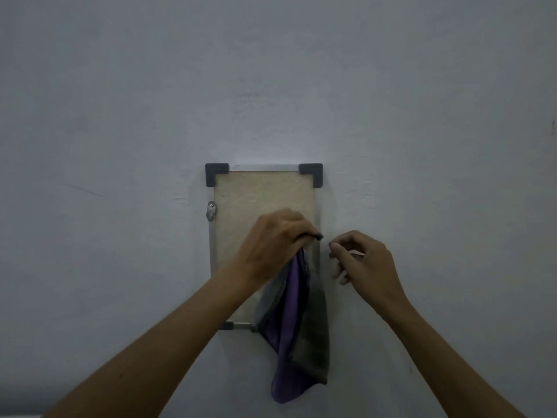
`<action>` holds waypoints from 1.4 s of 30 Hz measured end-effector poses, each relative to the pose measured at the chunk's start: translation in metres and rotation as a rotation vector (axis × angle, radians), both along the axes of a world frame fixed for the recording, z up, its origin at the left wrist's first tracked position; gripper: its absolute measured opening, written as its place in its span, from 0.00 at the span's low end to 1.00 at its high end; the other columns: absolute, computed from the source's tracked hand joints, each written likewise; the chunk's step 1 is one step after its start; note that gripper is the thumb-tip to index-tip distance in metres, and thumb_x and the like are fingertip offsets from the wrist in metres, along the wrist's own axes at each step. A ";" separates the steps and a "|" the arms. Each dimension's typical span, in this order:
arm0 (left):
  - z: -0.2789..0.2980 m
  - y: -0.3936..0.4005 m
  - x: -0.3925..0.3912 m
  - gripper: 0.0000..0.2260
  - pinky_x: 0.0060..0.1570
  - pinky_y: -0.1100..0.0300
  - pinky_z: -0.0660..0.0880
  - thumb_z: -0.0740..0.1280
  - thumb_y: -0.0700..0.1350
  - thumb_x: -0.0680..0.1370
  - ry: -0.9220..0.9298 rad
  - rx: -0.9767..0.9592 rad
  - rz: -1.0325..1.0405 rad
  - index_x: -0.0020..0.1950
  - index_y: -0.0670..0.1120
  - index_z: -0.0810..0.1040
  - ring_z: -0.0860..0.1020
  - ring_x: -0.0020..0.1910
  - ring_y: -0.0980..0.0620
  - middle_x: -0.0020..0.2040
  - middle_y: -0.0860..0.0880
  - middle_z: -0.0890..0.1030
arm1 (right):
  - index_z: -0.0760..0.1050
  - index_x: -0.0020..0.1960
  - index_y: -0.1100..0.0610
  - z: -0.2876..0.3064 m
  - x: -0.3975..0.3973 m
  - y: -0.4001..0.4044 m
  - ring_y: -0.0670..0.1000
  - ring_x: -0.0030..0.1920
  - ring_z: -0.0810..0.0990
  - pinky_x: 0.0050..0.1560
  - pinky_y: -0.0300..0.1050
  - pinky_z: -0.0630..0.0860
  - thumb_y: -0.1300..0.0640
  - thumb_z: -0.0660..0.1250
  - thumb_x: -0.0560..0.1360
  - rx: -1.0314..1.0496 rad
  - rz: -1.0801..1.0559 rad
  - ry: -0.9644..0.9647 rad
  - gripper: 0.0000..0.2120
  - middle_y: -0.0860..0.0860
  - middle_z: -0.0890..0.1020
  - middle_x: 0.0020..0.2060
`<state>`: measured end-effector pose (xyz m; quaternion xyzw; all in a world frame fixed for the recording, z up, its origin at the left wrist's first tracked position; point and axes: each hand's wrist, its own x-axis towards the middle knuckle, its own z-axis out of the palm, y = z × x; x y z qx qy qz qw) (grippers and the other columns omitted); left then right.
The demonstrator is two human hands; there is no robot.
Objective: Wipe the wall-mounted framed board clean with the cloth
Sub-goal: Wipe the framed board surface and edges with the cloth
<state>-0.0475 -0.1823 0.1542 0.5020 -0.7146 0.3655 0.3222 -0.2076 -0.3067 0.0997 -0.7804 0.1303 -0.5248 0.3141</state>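
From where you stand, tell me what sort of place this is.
Probably an indoor room, though little shows: a plain pale painted wall fills the view, bearing a small metal-framed beige board with black plastic corners. The left hand grips a hanging purple and grey cloth.

My one camera sits on my head and faces a pale wall [120, 86] nearly straight on, close enough that my forearms reach up into the frame from its bottom edge. The wide lens centres the framed board [259, 200], slightly below mid-frame.
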 end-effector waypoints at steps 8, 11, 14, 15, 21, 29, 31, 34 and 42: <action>-0.051 0.010 0.000 0.05 0.41 0.55 0.82 0.73 0.43 0.76 -0.016 0.096 0.029 0.50 0.44 0.86 0.82 0.39 0.52 0.44 0.47 0.86 | 0.79 0.47 0.54 -0.004 -0.008 0.009 0.52 0.30 0.84 0.29 0.45 0.82 0.58 0.68 0.80 0.050 -0.017 0.012 0.03 0.50 0.84 0.38; -0.068 0.017 -0.003 0.05 0.41 0.58 0.82 0.73 0.44 0.76 0.087 0.100 0.044 0.49 0.45 0.86 0.83 0.38 0.54 0.43 0.48 0.86 | 0.79 0.47 0.55 -0.003 -0.014 0.018 0.52 0.31 0.84 0.29 0.45 0.82 0.59 0.67 0.80 0.068 -0.008 0.022 0.03 0.51 0.84 0.39; -0.076 0.020 -0.011 0.04 0.44 0.62 0.81 0.74 0.47 0.75 0.356 0.054 0.061 0.48 0.49 0.86 0.82 0.38 0.60 0.42 0.53 0.86 | 0.79 0.46 0.55 -0.003 -0.021 0.027 0.52 0.31 0.84 0.30 0.46 0.82 0.60 0.68 0.79 0.070 0.005 0.042 0.04 0.51 0.84 0.39; -0.076 0.020 -0.015 0.04 0.44 0.65 0.80 0.75 0.48 0.74 0.479 0.032 0.048 0.47 0.49 0.86 0.82 0.38 0.62 0.42 0.55 0.86 | 0.79 0.46 0.54 -0.004 -0.023 0.030 0.51 0.31 0.84 0.30 0.47 0.82 0.59 0.68 0.79 0.057 0.005 0.052 0.04 0.51 0.84 0.38; -0.064 0.021 -0.038 0.08 0.41 0.59 0.84 0.78 0.46 0.71 1.297 0.064 -0.179 0.46 0.45 0.85 0.86 0.39 0.54 0.39 0.49 0.86 | 0.78 0.52 0.47 -0.007 -0.020 0.049 0.40 0.46 0.83 0.44 0.34 0.81 0.46 0.73 0.74 -0.112 0.049 0.176 0.10 0.42 0.83 0.44; -0.048 0.033 -0.038 0.11 0.45 0.59 0.83 0.75 0.47 0.74 1.459 0.336 -0.307 0.51 0.41 0.84 0.85 0.49 0.52 0.48 0.46 0.86 | 0.78 0.50 0.51 -0.009 -0.011 0.050 0.40 0.46 0.82 0.47 0.37 0.81 0.52 0.74 0.73 -0.168 -0.009 0.094 0.08 0.42 0.82 0.44; -0.046 0.039 -0.029 0.11 0.43 0.60 0.82 0.75 0.50 0.74 1.398 0.401 -0.237 0.49 0.44 0.86 0.83 0.50 0.53 0.49 0.48 0.86 | 0.80 0.49 0.51 -0.008 -0.009 0.048 0.42 0.44 0.82 0.47 0.43 0.82 0.54 0.73 0.75 -0.162 -0.013 0.107 0.04 0.42 0.83 0.43; -0.046 0.056 -0.003 0.10 0.37 0.64 0.81 0.75 0.54 0.73 1.250 0.316 -0.103 0.46 0.48 0.86 0.84 0.44 0.55 0.42 0.52 0.86 | 0.82 0.48 0.54 0.001 -0.008 0.041 0.44 0.43 0.82 0.46 0.44 0.81 0.58 0.74 0.74 -0.235 -0.084 0.102 0.04 0.46 0.83 0.44; -0.092 0.094 0.076 0.15 0.38 0.58 0.78 0.76 0.52 0.72 0.642 -0.137 0.458 0.49 0.45 0.77 0.77 0.39 0.52 0.44 0.49 0.79 | 0.80 0.52 0.61 0.025 0.018 0.036 0.52 0.45 0.78 0.43 0.50 0.82 0.60 0.67 0.79 -0.762 -0.355 0.129 0.06 0.53 0.79 0.49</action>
